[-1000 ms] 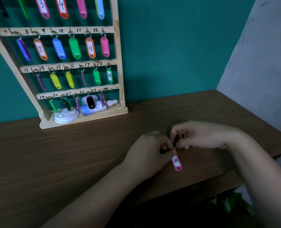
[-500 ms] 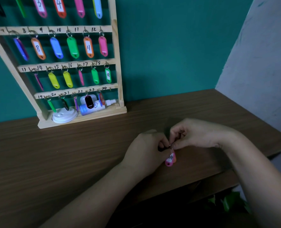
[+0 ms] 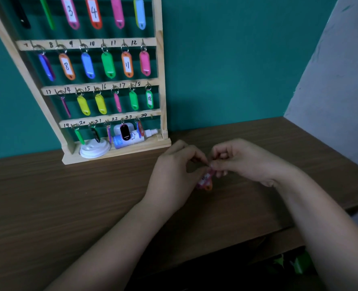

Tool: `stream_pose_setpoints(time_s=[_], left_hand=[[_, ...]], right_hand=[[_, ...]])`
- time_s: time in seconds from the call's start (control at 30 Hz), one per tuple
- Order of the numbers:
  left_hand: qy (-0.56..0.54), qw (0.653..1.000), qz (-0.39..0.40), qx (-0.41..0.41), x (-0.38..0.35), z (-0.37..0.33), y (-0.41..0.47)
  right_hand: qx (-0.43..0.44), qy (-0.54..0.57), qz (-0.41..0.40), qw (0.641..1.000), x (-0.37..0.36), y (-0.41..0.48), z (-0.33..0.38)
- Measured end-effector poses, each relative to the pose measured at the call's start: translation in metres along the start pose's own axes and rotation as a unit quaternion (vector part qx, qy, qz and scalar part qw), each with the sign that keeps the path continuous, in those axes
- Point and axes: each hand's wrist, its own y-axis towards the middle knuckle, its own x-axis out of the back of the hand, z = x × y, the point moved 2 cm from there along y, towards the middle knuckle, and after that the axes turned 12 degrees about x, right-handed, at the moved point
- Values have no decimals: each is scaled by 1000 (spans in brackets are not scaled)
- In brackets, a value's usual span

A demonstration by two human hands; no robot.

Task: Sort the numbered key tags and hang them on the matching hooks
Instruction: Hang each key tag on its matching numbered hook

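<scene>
Table (image 3: 48,206) edge runs just below the forearms. Left hand (image 3: 174,177) and right hand (image 3: 247,162) meet above it, fingers of both pinching the top of the pink tag (image 3: 205,181), which hangs beneath them. A wide stretch of wood separates them from the rack (image 3: 132,149) at the back wall.

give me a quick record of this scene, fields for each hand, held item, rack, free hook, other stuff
left hand: pinches the pink tag at its top end
right hand: pinches the same end
pink tag: between both hands, number blurred
rack: upright on the table against the teal wall, tags on most hooks
hook 24: bare
clutter: white lid, spray bottle on its side, both on the rack's base
</scene>
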Motion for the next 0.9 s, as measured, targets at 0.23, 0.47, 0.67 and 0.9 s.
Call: stream_pose_setpoints(time_s=[0.23, 0.47, 0.67, 0.9], left_hand=[[33, 999, -35, 11, 30, 23, 18], [36, 995, -86, 48, 62, 47, 40], [42, 990, -92, 97, 78, 64, 48], [46, 987, -95, 121, 77, 70, 55]], right_hand=[[34, -11, -44, 998, -20, 35, 13], [71, -57, -161, 983, -39, 85, 26], [76, -104, -235, 964, -57, 127, 29], [98, -78, -320, 939, -65, 153, 30]])
